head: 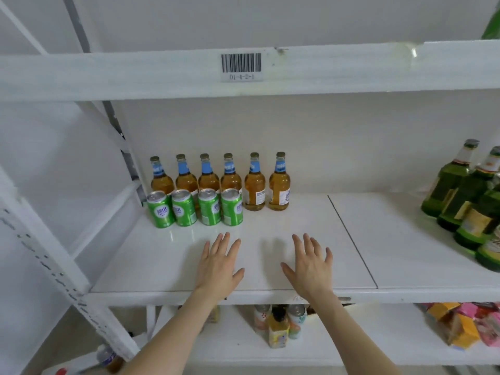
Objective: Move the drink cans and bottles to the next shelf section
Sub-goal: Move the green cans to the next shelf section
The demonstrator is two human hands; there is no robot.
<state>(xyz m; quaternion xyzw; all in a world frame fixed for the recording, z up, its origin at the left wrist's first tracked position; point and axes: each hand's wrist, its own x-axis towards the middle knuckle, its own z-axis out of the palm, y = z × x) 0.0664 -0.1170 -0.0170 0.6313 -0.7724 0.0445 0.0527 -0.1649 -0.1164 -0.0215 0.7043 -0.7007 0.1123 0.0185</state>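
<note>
Extending over the white shelf [297, 226] in the head view, the left hand [220, 263] and the right hand [311, 266] are palm down, fingers straight and fanned apart, holding nothing. Whether the palms touch the board cannot be told. The hands sit side by side near the front edge, with a gap between them. Beyond the left hand, four green cans [208, 207] stand upright in a row. Behind them, six amber bottles [280, 182] with blue neck labels line the back wall, and the cans front the four leftmost. Right of a dark seam [351, 239] in the board, green bottles [449, 185] cluster at the frame's edge. A barcode label [241, 64] is stuck on the beam above.
</note>
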